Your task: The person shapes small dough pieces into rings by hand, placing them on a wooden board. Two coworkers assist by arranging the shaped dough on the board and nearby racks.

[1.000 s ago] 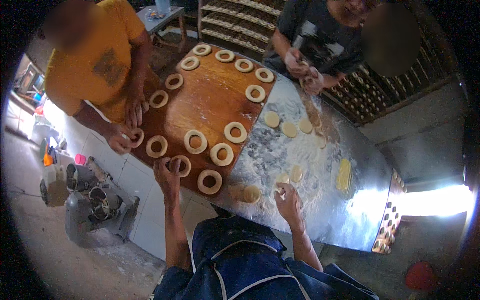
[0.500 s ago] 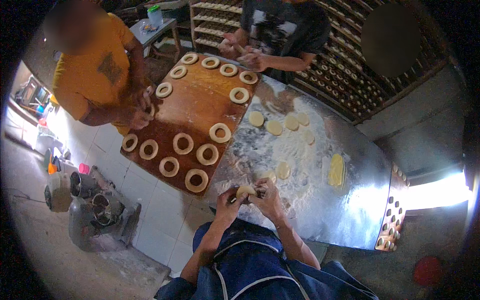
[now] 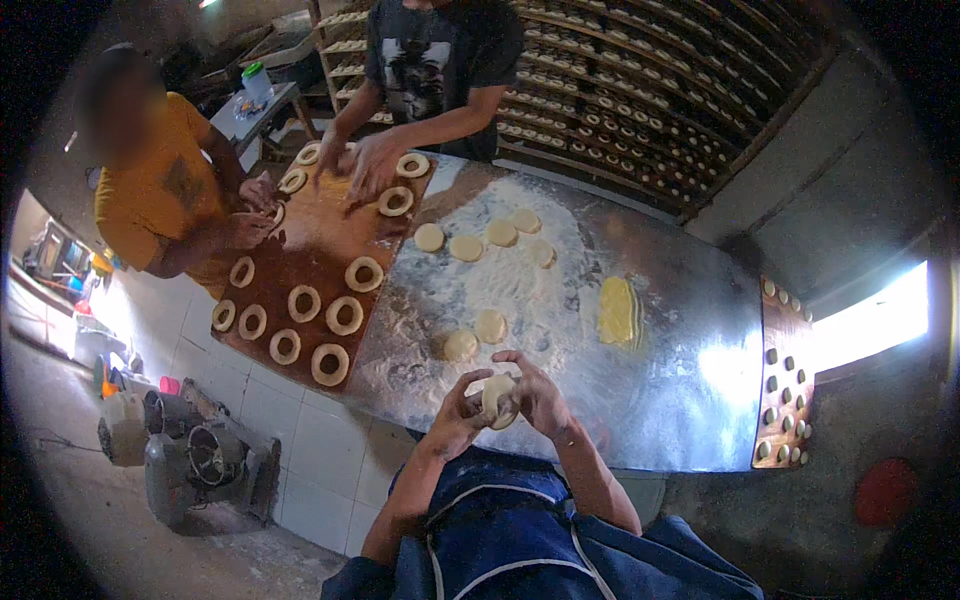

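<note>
Both my hands hold one pale round of dough (image 3: 497, 397) above the near edge of the floured metal table (image 3: 640, 330). My left hand (image 3: 460, 412) grips its left side and my right hand (image 3: 540, 393) curls over its right side. Two more dough rounds (image 3: 473, 336) lie on the flour just beyond my hands. A wooden board (image 3: 320, 250) with several ring-shaped dough pieces (image 3: 330, 364) lies to my left.
A person in a yellow shirt (image 3: 165, 200) works at the board's left side. A person in a dark shirt (image 3: 440, 70) reaches onto its far end. Several flat dough rounds (image 3: 466, 246) and a yellow slab (image 3: 617, 308) lie on the table. A rack of trays (image 3: 640, 90) stands behind, a small board (image 3: 783, 380) at right, a machine (image 3: 190, 455) on the floor.
My left hand left the ring on the board and my right hand left the table. Both came together on a dough round, now lifted closer to me.
</note>
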Demonstrator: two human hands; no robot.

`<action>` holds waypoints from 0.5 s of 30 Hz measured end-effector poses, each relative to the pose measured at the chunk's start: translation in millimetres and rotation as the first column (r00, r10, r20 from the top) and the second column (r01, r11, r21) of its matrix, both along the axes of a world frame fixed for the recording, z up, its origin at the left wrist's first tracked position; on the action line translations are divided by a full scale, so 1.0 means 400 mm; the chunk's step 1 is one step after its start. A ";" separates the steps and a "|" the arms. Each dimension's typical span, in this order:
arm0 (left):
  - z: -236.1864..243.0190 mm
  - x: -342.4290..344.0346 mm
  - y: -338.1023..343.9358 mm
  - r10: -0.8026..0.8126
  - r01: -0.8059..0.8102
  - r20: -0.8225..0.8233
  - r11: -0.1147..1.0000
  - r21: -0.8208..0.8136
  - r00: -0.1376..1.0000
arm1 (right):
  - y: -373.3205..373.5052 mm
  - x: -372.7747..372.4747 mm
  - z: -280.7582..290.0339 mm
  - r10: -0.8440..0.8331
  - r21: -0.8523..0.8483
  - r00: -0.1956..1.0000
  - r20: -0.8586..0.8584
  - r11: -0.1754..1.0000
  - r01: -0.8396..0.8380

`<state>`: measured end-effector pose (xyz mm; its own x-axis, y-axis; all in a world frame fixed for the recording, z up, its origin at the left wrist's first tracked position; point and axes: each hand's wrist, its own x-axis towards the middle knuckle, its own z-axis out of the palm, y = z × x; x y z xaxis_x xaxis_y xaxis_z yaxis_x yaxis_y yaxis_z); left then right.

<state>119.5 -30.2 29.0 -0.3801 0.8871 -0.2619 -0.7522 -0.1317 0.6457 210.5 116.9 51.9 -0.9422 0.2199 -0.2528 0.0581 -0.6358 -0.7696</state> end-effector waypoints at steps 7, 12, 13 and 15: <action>-0.021 0.081 0.078 0.237 -0.269 0.156 0.935 0.231 0.959 | 0.028 0.095 -0.115 -0.194 0.312 0.976 0.098 0.937 0.155; -0.010 0.125 0.157 0.032 -0.369 -0.988 0.925 0.087 -0.152 | 0.060 0.152 0.021 -0.136 0.640 0.969 0.205 0.767 -0.028; -0.024 0.146 0.169 0.155 -0.370 -0.959 0.927 0.057 0.239 | 0.056 0.152 0.033 -0.169 0.819 0.953 0.253 0.562 -0.118; -0.069 0.189 0.196 0.300 -0.328 -0.444 0.945 0.015 0.844 | 0.051 0.168 -0.011 -0.308 0.738 0.933 0.187 0.670 0.073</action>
<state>194.9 48.1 1.5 -0.7230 0.6889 -0.0525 -0.3180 -0.2642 0.9105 277.8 137.2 47.7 -0.7738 0.6081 -0.1773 0.2788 0.0755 -0.9574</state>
